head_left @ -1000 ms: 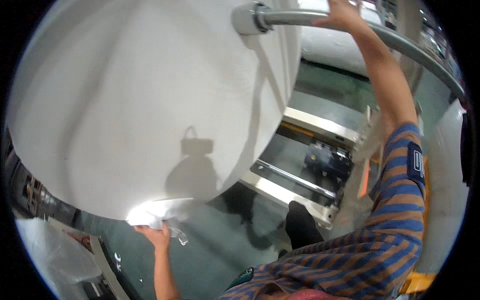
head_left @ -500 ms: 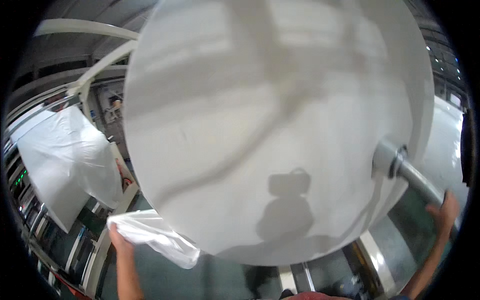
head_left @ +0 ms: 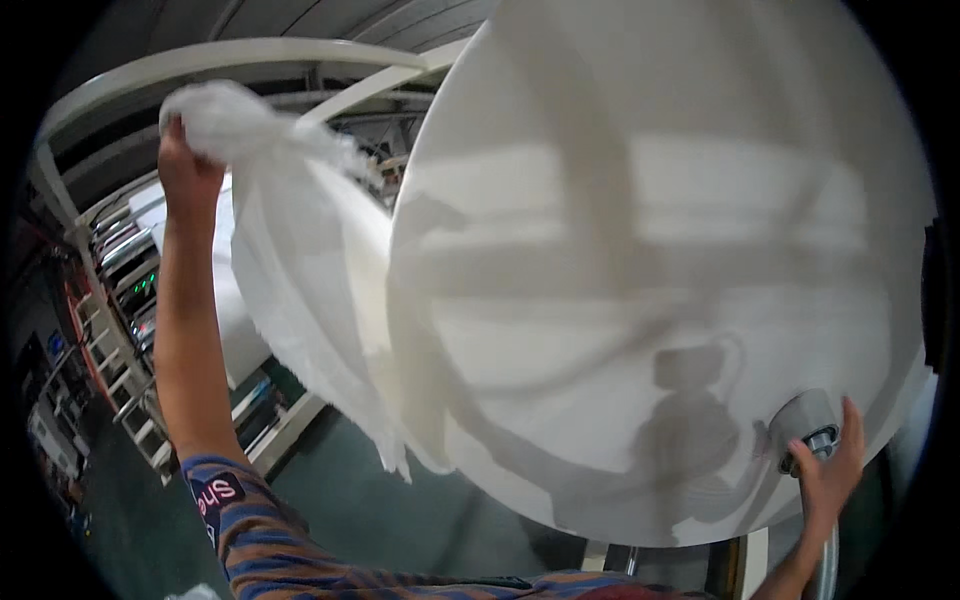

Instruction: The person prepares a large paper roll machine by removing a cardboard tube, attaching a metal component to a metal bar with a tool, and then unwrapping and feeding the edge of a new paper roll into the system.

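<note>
A huge white roll (head_left: 640, 260) of sheet material fills the middle and right, its flat round end toward me. My left hand (head_left: 190, 165) is raised at the upper left, closed on a bunched white sheet (head_left: 310, 240). The sheet hangs from my fist along the roll's left edge, its lower border ragged. At the roll's lower right, a grey core (head_left: 800, 415) sticks out around a metal shaft (head_left: 826, 560). Beside the core end, my right hand (head_left: 832, 475) has thumb and fingers spread, near or touching it; exact contact is unclear.
A cream frame (head_left: 250, 50) arches behind the roll at upper left. Machinery with rollers (head_left: 125, 250) and green lights stands at the left, beside a ladder-like rack (head_left: 125, 375). Green floor (head_left: 350, 500) shows below, with pale rails (head_left: 755, 560) under the roll.
My left hand has risen from low left to upper left, lifting the sheet. My right hand has moved inward from the shaft to the core end. The view has shifted left.
</note>
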Demonstrator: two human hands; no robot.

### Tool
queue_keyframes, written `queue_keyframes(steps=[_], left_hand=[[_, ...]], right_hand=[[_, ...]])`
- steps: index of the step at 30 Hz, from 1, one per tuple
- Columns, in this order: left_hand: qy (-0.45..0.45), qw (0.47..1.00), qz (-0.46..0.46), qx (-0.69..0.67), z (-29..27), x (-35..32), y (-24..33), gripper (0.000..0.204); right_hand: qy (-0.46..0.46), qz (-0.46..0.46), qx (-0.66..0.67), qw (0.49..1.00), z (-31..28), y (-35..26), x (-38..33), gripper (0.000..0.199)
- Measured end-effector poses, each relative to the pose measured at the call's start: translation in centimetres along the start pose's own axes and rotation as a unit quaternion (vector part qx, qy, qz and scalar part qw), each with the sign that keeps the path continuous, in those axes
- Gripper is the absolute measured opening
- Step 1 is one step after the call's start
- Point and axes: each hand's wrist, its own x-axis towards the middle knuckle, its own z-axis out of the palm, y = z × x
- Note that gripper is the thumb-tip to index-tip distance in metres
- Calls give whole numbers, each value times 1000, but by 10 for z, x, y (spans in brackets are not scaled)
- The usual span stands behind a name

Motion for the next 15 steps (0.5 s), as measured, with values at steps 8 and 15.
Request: queue_keyframes(steps=[8,15], left_hand=[[119,989,55,61,79,-10,49,36],[105,966,88,220,11,-15,88,47]], right_hand=[[41,-522,434,733,75,-375,120,135],[-309,-534,506,603,169,-526,145,40]])
